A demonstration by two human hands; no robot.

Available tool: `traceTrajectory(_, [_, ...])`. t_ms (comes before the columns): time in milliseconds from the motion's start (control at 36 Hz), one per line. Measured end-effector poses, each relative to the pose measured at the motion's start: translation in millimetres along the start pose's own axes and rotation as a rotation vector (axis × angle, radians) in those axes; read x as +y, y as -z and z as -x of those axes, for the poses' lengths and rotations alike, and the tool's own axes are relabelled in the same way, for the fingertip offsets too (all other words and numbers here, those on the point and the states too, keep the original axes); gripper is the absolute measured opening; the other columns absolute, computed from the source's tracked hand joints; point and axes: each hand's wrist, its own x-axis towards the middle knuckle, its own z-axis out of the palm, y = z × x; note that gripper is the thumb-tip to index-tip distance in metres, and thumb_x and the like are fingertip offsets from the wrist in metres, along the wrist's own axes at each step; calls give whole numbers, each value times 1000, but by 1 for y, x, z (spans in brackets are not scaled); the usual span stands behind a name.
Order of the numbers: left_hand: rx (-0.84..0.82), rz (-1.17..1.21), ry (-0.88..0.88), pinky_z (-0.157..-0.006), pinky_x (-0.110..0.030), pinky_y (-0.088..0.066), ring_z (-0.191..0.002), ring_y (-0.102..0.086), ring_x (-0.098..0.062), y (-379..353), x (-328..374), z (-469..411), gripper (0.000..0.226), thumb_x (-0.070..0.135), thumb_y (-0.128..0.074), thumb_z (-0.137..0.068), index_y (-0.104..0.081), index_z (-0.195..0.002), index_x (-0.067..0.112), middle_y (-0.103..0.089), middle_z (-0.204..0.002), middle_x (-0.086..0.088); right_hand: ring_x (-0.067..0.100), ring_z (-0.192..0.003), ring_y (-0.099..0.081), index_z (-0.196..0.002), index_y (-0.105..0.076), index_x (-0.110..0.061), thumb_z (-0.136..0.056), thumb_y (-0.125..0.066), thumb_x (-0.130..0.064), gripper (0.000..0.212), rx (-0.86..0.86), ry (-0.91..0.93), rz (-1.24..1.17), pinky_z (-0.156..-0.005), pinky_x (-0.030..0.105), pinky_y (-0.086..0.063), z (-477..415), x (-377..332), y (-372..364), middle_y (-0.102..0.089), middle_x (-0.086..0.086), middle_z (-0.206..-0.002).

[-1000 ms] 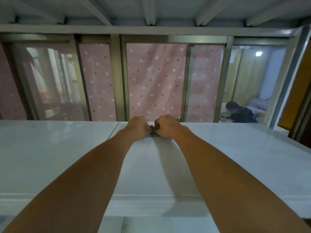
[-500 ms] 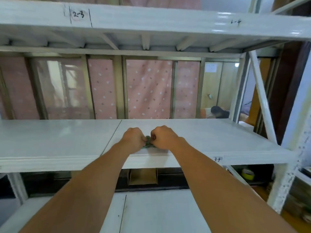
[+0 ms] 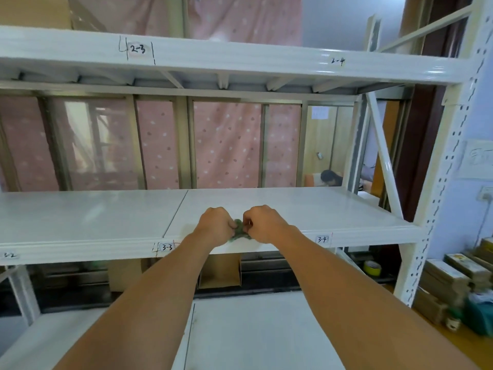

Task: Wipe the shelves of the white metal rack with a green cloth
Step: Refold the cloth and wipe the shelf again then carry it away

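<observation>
Both forearms are reaching out over the lower shelf (image 3: 253, 329). The left hand (image 3: 214, 226) and right hand (image 3: 262, 222) are clenching together on the green cloth (image 3: 239, 231), hiding most of it. It is sitting bunched between them at the middle shelf's (image 3: 93, 217) front edge. Pink dotted curtains (image 3: 226, 145) are hanging behind the rack.

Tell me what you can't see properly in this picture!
- Green cloth, head view: mostly hidden, bunched between the left hand and right hand.
- Cardboard box under the middle shelf: partly covered by the forearms.
- Person behind the rack: small, cut off by the shelf.
- Shelf label at the far left: too blurred to read.
</observation>
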Motion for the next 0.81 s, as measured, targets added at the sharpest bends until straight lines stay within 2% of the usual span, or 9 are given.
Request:
traceTrajectory(194, [-4, 4, 13, -79, -31, -58, -83, -66, -21, -13, 20, -6, 19, 21, -70, -88, -79, -101, 12, -74, -92, -5, 21, -91, -59, -111, -69, -20, -94, -60, -21, 19, -15, -39, 43, -72, 28, -42, 4, 18, 10, -66, 4, -103])
traceTrajectory(250, [6, 2, 34, -75, -32, -59, -79, -66, -22, -16, 27, -11, 17, 24, -70, -88, -79, -97, 13, -72, -87, -6, 21, -89, -58, -109, -69, -21, -95, -59, -20, 18, -3, -49, 45, -73, 27, -42, 2, 24, 8, -66, 3, -102])
traceTrajectory(333, [26, -15, 69, -62, -29, -53, -73, -66, -23, -21, 36, -22, 18, 27, -69, -88, -75, -86, 10, -69, -80, -7, 20, -86, -58, -106, -69, -21, -96, -56, -17, 17, 22, -60, 45, -74, 26, -41, -3, 34, 3, -66, 2, -98])
traceTrajectory(389, [33, -22, 81, -58, -27, -49, -71, -65, -23, -25, 40, -30, 19, 26, -69, -89, -71, -78, 10, -68, -78, -8, 20, -85, -57, -106, -69, -21, -96, -54, -16, 19, 33, -65, 44, -72, 27, -40, -8, 40, 1, -65, 1, -96])
traceTrajectory(472, [35, -43, 95, -60, -28, -50, -69, -61, -23, -31, 46, -42, 22, 24, -68, -89, -64, -71, 12, -65, -79, -8, 22, -88, -59, -106, -70, -22, -95, -54, -17, 20, 28, -66, 51, -74, 27, -43, -18, 49, -2, -68, 2, -100])
traceTrajectory(583, [34, -59, 101, -62, -29, -49, -72, -58, -24, -37, 50, -60, 24, 27, -66, -91, -62, -73, 11, -59, -75, -6, 23, -91, -60, -102, -71, -26, -93, -54, -20, 20, 24, -69, 47, -78, 31, -50, -37, 63, -6, -69, 2, -101])
traceTrajectory(667, [44, -61, 115, -58, -28, -42, -69, -55, -22, -43, 49, -79, 34, 29, -66, -91, -54, -63, 14, -55, -69, -4, 23, -91, -60, -101, -72, -26, -93, -54, -20, 20, 28, -63, 40, -76, 30, -48, -53, 73, -8, -69, 1, -100])
traceTrajectory(806, [48, -75, 133, -60, -31, -43, -74, -57, -25, -51, 49, -114, 36, 30, -67, -89, -50, -61, 15, -59, -78, -7, 24, -92, -60, -99, -73, -27, -90, -56, -19, 21, 14, -60, 13, -74, 29, -46, -88, 91, -13, -70, 2, -102])
